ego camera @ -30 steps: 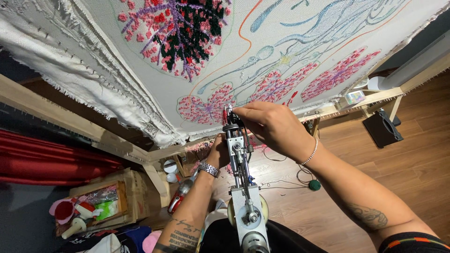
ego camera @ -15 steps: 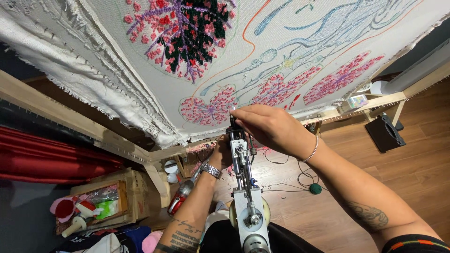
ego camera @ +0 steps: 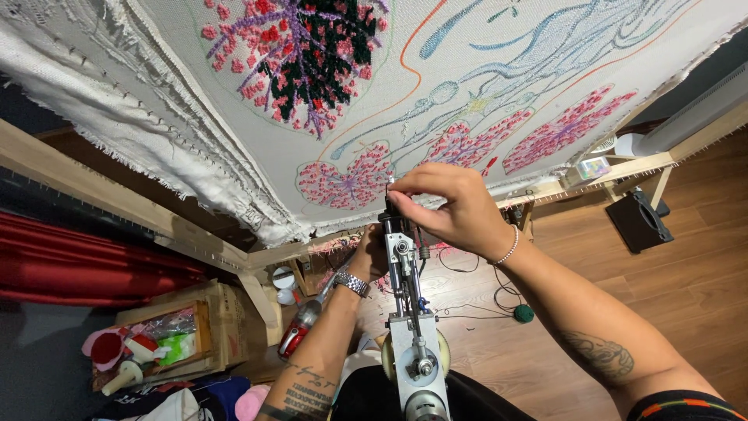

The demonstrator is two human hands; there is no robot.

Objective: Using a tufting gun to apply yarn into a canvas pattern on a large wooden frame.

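Observation:
A metal tufting gun [ego camera: 411,312] points up at a white cloth [ego camera: 436,86] stretched on a wooden frame [ego camera: 156,226]. The cloth bears tufted red, pink and black flower shapes and blue outlines. My right hand [ego camera: 456,206] pinches at the gun's needle tip, fingers closed on it. My left hand [ego camera: 372,253] sits behind the gun's upper body, mostly hidden, and appears to grip it. A watch is on my left wrist and a bead bracelet on my right.
A wooden crate [ego camera: 183,335] with coloured yarn cones stands at lower left beside red fabric [ego camera: 70,265]. A red tool [ego camera: 300,331] lies under the frame. A green yarn ball [ego camera: 523,313], cables and a black box [ego camera: 639,222] rest on the wooden floor.
The view has shifted slightly. My right hand's fingers have drawn tighter onto the needle tip. The gun stays in place.

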